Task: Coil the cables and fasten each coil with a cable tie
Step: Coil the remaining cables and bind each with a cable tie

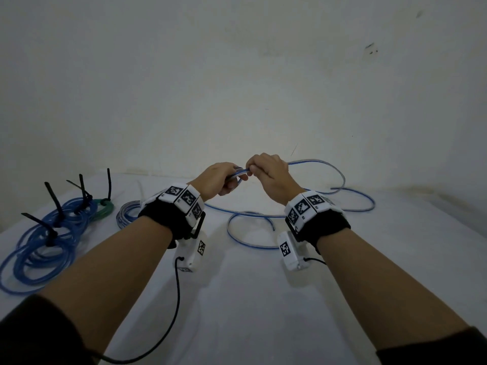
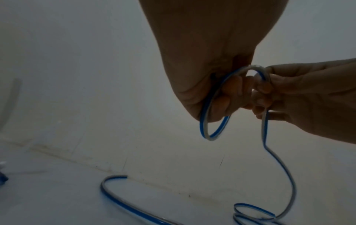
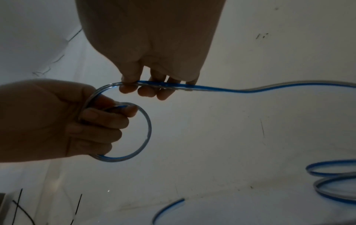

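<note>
1. My left hand (image 1: 217, 180) grips the first small loop of the blue-striped cable (image 3: 250, 89); my right hand (image 1: 268, 175) pinches the feed just beside it
2. The remainder trails across the surface (image 1: 250, 299)
3. Risk: a slack left grip lets the springy loop open
4. Risk: a kinked tail may snag

A white cloth-covered table (image 1: 250, 299) carries tied blue cable coils (image 1: 44, 243), a green coil (image 1: 105, 205) and a loose blue-and-clear cable (image 1: 263, 219).

A dim, scuffed white wall (image 1: 237, 75) rises behind a white-covered table (image 1: 250, 299).
</note>
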Available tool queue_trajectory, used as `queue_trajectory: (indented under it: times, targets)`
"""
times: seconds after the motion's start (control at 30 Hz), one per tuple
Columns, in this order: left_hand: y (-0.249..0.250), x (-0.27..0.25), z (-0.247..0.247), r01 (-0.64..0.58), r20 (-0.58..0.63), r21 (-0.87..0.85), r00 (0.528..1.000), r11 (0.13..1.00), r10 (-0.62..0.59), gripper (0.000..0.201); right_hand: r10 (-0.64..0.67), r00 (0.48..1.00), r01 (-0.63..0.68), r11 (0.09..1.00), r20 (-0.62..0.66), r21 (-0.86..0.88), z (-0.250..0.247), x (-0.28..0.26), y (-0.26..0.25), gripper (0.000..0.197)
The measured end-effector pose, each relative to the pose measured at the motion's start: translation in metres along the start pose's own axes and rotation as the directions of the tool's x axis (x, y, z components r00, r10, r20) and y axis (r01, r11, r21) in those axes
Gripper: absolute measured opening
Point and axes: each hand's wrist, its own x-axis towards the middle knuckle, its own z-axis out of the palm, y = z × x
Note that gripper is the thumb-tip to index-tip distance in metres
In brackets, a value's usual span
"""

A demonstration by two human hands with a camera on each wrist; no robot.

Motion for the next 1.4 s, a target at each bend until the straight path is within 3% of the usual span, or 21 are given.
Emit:
queue_trajectory:
  times: [0.1,0.17,0.37,0.43,0.53,0.67,0.8,0.93,1.03,1.1,1.2,1.4]
  targets:
    - [-0.001,-0.001,-0.002,0.015,-0.026,-0.044,1.0,0.999,-0.016,0.031,-0.069,0.997,0.067,0.997,0.047,0.036,0.003,0.002,-0.004,0.034]
    - [0.0,-0.003,-0.003,0.013,-0.028,-0.081,0.999,0.997,-0.015,0.029,-0.093,0.996,0.093,0.993,0.007,0.072,0.004,0.002,-0.007,0.032]
    - [0.001,-0.005,-0.007,0.136,0.079,-0.233,0.99,0.963,-0.12,0.052,-0.001,0.995,0.012,0.994,-0.102,0.107,0.01,0.005,-0.005,0.034]
    - [0.003,-0.006,-0.007,0.176,0.128,-0.308,0.982,0.935,-0.142,0.05,0.034,0.992,-0.019,0.992,-0.118,0.123,0.011,0.005,-0.007,0.032]
    - [0.005,-0.006,-0.012,0.138,0.112,-0.367,0.988,0.92,-0.104,0.038,0.06,0.989,-0.034,0.983,-0.139,0.179,0.009,0.001,-0.007,0.025]
    - [0.008,-0.005,-0.022,0.095,0.064,-0.507,0.995,0.857,-0.072,0.038,0.082,0.989,-0.059,0.983,-0.124,0.176,0.012,-0.008,0.01,0.008]
    - [0.012,-0.008,-0.026,0.096,0.095,-0.516,0.994,0.851,-0.054,0.033,0.159,0.942,-0.187,0.98,-0.295,-0.067,0.017,-0.011,0.024,0.014]
    - [0.014,-0.011,-0.027,0.102,0.147,-0.483,0.989,0.87,-0.034,0.034,0.436,0.855,-0.419,0.9,-0.281,0.12,0.016,-0.001,0.022,0.016]
    - [0.014,-0.014,-0.027,0.124,0.186,-0.414,0.981,0.902,-0.05,0.036,0.561,0.771,-0.473,0.822,-0.301,0.318,0.017,0.006,0.018,0.009]
    - [0.013,-0.017,-0.028,0.132,0.196,-0.341,0.978,0.931,-0.067,0.036,0.586,0.746,-0.461,0.798,-0.316,0.388,0.017,0.007,0.015,0.009]
    - [0.013,-0.02,-0.032,0.121,0.202,-0.343,0.978,0.932,-0.053,0.035,0.569,0.745,-0.415,0.804,-0.348,0.425,0.015,0.006,0.014,0.004]
    - [0.018,-0.018,-0.038,0.012,0.074,-0.62,0.996,0.785,0.043,0.033,0.528,0.772,-0.382,0.83,-0.353,0.406,0.023,0.002,0.017,0.01]
